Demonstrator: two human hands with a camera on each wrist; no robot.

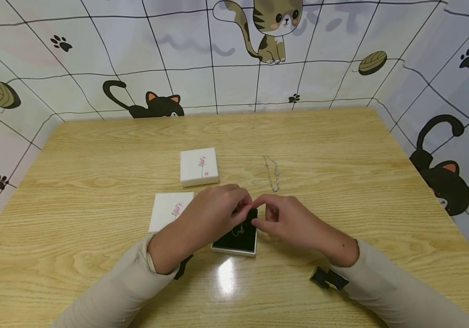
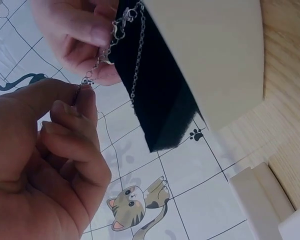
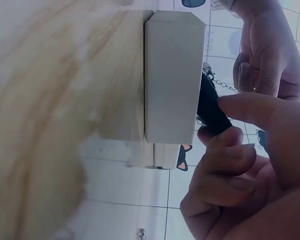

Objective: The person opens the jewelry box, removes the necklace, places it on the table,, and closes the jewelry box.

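An opened small white box (image 1: 234,252) stands on the table in front of me, with a black pad (image 2: 150,95) in it. The pad is tilted up at its far end, above the box wall. A thin silver chain (image 2: 136,70) with small ornaments hangs along the pad. My left hand (image 1: 215,207) pinches one end of this chain between thumb and forefinger, just off the pad's edge. With thumb and forefinger, my right hand (image 3: 250,165) grips the raised edge of the black pad. The chain runs from the pad to the left fingertips.
Behind the left hand lie two white square pieces with a pink flower print, a far one (image 1: 198,166) and a nearer one (image 1: 166,209) partly hidden by the hand. A second silver chain (image 1: 275,175) lies on the wooden table (image 1: 341,159) beyond the right hand.
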